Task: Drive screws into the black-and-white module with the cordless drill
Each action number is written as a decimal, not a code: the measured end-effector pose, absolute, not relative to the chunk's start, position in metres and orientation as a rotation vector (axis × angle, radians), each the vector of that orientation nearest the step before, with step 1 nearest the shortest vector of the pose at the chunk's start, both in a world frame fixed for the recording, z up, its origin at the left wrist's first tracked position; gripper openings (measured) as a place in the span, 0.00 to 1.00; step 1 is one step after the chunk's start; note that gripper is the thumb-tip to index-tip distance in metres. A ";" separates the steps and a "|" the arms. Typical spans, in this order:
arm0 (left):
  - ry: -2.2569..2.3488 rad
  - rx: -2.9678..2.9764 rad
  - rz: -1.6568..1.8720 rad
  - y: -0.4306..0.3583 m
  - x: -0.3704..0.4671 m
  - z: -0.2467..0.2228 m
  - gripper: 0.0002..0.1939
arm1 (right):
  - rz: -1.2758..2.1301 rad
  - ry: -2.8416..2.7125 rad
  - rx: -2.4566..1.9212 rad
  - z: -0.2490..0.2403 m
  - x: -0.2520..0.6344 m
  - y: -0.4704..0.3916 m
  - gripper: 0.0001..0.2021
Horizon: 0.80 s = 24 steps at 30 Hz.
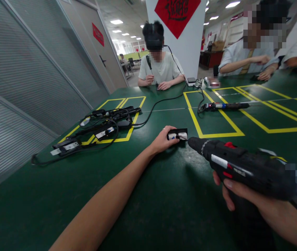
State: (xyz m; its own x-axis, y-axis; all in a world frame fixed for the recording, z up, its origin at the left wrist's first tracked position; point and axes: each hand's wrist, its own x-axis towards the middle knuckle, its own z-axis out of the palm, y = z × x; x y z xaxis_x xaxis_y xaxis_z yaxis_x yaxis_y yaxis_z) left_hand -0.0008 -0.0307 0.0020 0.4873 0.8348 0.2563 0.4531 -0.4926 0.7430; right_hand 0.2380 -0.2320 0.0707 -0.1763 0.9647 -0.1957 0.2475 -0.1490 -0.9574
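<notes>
My right hand (262, 205) grips a black cordless drill (232, 162) with red switches, its chuck pointing away and to the left. In front of the chuck, a small black rectangular case (184, 131) with white and blue parts inside or on its face stands on the green table. My left hand (162, 140) is closed around the left end of this case. A thin bit runs from the chuck to the case's near face; whether it touches is too small to tell.
Black cabled devices (111, 127) lie at left on the green table (90, 198). A slim electric screwdriver (224, 106) rests at right by yellow tape lines. Opposite sits a person (161, 66) in a headset, holding a screwdriver. Further right sits another person (234, 62).
</notes>
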 end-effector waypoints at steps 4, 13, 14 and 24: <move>1.024 2.139 0.847 -0.029 -0.001 -0.001 0.25 | 1.341 -1.496 -1.448 0.070 0.239 -0.232 0.14; 1.049 2.132 0.814 -0.031 -0.001 0.000 0.24 | 1.359 -1.494 -1.515 0.073 0.239 -0.235 0.15; 1.046 2.134 0.813 -0.031 -0.001 0.000 0.24 | 1.354 -1.494 -1.520 0.074 0.239 -0.235 0.15; 1.043 2.162 0.810 -0.032 0.000 0.003 0.24 | 1.349 -1.514 -1.560 0.074 0.238 -0.235 0.18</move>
State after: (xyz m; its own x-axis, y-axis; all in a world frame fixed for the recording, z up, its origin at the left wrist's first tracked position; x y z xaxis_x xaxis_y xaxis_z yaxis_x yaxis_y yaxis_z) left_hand -0.0004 -0.0320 0.0029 0.5053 0.8223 0.2618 0.4566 -0.5122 0.7275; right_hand 0.2383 -0.2351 0.0744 -0.1527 0.9523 -0.2642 0.3716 -0.1924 -0.9082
